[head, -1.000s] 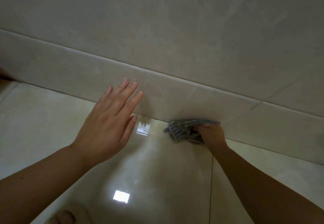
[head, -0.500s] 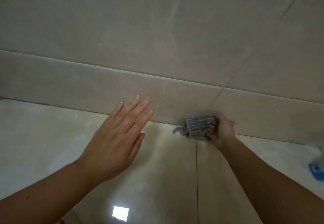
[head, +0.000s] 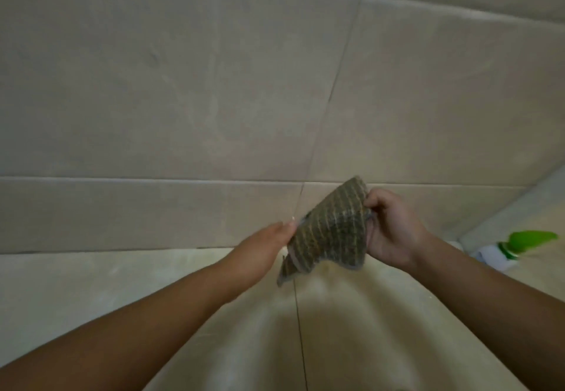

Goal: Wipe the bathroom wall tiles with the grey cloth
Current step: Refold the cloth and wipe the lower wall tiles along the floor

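The grey striped cloth (head: 331, 231) hangs in the air between both hands, in front of the low skirting tile (head: 153, 213) and off the wall. My right hand (head: 393, 228) grips its upper right edge with curled fingers. My left hand (head: 264, 248) pinches its left edge, fingertips partly hidden behind the fabric. The beige wall tiles (head: 183, 85) fill the upper view, with a vertical grout line running down to the cloth.
Glossy cream floor tiles (head: 367, 329) lie below the hands. At the right, near the corner with a side wall (head: 519, 204), a white bottle with a green top (head: 513, 247) lies on the floor.
My right hand lifted the cloth off the base of the wall. My left hand, open and hovering before, came over and took hold of the cloth's left edge. The view tilted up.
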`<state>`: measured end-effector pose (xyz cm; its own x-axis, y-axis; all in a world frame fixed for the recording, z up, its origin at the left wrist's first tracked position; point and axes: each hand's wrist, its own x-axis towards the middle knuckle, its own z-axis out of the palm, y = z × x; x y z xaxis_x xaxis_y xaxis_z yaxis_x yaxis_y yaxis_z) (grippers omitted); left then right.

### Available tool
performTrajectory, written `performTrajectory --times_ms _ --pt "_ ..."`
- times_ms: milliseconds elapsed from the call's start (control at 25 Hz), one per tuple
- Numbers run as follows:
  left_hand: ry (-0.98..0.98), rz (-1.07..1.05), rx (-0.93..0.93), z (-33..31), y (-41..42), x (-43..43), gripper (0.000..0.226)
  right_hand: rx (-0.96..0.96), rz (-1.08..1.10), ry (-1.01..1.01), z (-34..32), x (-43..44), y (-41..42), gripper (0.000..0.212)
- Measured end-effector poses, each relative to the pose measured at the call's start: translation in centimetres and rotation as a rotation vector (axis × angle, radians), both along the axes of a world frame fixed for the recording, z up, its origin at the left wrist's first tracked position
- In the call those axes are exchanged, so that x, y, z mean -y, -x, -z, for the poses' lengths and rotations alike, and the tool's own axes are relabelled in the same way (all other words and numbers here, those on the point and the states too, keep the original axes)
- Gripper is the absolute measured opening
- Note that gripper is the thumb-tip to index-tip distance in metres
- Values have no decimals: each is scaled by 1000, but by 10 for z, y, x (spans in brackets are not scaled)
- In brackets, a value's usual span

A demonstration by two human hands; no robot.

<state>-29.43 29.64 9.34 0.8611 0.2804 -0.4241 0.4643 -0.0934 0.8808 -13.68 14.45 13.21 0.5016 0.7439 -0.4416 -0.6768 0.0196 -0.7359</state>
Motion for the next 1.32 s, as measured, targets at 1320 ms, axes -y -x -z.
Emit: performTrajectory --times_ms 1320 --pt "258 -137 -35 50 -119 105 25 -115 824 463 135 210 -75 40"
